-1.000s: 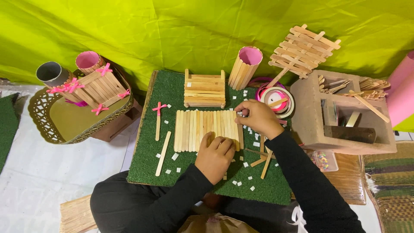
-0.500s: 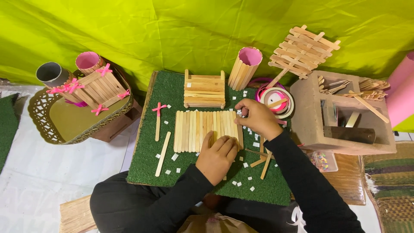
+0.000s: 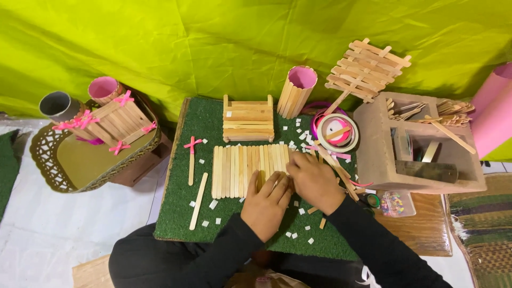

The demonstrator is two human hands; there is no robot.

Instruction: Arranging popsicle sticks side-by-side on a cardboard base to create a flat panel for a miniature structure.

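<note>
i sat at a green turf mat (image 3: 213,213) laid over a low wooden board, with a bright yellow-green cloth (image 3: 213,42) hanging as a backdrop and pale floor to my left. small white paper bits were scattered across the turf.

a cardboard organiser box (image 3: 376,154) stood at my right, its compartments holding wooden sticks and dark tools. behind the mat was a stick-clad pink-lined cup (image 3: 296,90), seemingly empty, and just beside it a small open crate of craft sticks (image 3: 248,118). a roll of pink ribbon (image 3: 336,132) lay near the box. on a lace-edged gold tray (image 3: 69,165) to the left sat a stick box with pink bows (image 3: 109,121), with a grey tube and a pink tube behind it.

a flat panel of craft sticks (image 3: 240,170) lay in the middle of the mat. my left hand (image 3: 266,205) rested on its lower right part, fingers spread and pressing flat, gripping nothing. my right hand (image 3: 314,181) was curled at the panel's right edge, fingertips pinched against the end sticks; whether it held anything i could not tell.
</note>
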